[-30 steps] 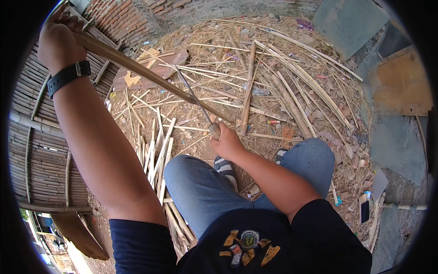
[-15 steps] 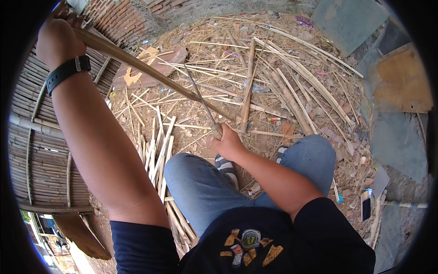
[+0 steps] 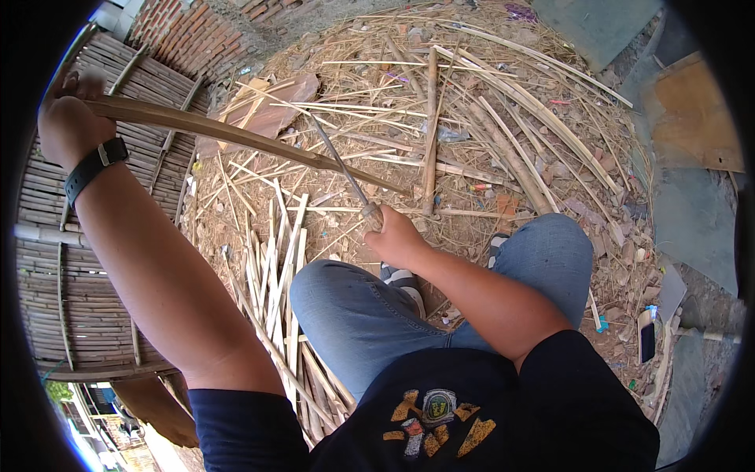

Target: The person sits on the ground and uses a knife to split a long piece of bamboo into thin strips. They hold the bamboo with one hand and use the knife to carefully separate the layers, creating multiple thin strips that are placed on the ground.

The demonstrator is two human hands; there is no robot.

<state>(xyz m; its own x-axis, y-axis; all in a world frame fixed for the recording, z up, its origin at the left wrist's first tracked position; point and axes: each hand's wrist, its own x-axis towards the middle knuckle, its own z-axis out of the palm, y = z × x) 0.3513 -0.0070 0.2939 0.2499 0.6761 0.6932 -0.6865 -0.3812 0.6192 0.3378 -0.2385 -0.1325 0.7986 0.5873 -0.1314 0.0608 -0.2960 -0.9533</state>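
My left hand [image 3: 75, 126], with a dark-strapped watch on its wrist, is raised at the upper left and closed round one end of a long split bamboo length [image 3: 212, 130]. From there the bamboo slopes down to the right, its far end low over the ground ahead of my knees. My right hand [image 3: 395, 238] grips the wooden handle of a long narrow-bladed knife [image 3: 355, 187] in front of my left knee. The blade points up and to the left and crosses the bamboo towards its lower end. Whether its edge is cutting in, I cannot tell.
Pale split strips [image 3: 277, 252] lie heaped beside my left leg. Bamboo poles [image 3: 431, 134] and more strips are scattered ahead on the littered ground. A slatted bamboo panel [image 3: 47, 275] stands left, grey sheets [image 3: 692, 212] lie right, and a phone [image 3: 646, 340] rests at lower right.
My left hand has moved down and to the left with its end of the bamboo, which now slopes less steeply. The knife still crosses it, and the view has shifted slightly.
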